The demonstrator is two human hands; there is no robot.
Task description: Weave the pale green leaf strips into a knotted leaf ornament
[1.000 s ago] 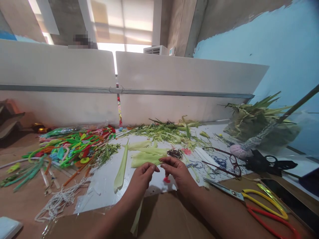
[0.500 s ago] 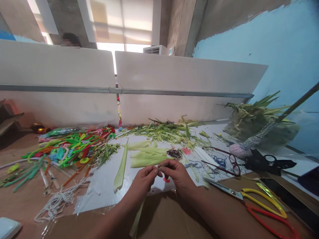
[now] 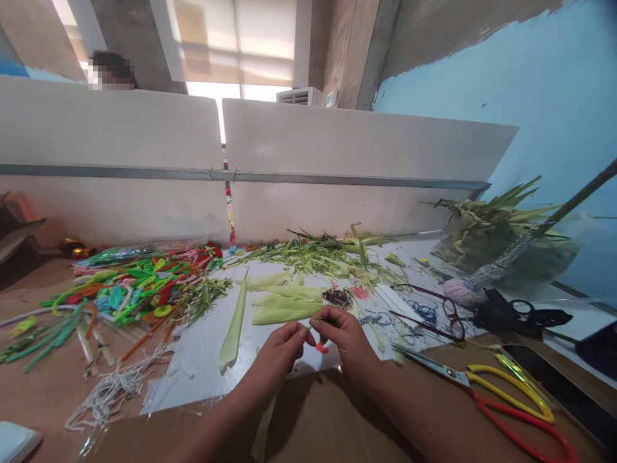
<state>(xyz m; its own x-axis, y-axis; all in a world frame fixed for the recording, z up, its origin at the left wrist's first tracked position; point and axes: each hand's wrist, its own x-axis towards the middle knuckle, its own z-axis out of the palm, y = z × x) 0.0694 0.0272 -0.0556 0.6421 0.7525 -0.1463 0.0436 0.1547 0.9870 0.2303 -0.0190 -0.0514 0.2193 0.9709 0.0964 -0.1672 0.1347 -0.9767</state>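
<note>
Both hands [image 3: 313, 344] pinch a thin leaf strip [image 3: 313, 321], lying left-right.

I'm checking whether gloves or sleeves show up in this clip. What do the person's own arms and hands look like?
Both are bare: the left hand and right hand wear no gloves, and no rings or watch can be seen. Both forearms are uncovered down to the picture's bottom edge, with no sleeve in view.

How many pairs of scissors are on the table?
3: yellow-handled scissors and red-handled scissors at front right, black-handled scissors behind them. Clutter may hide more.
</note>
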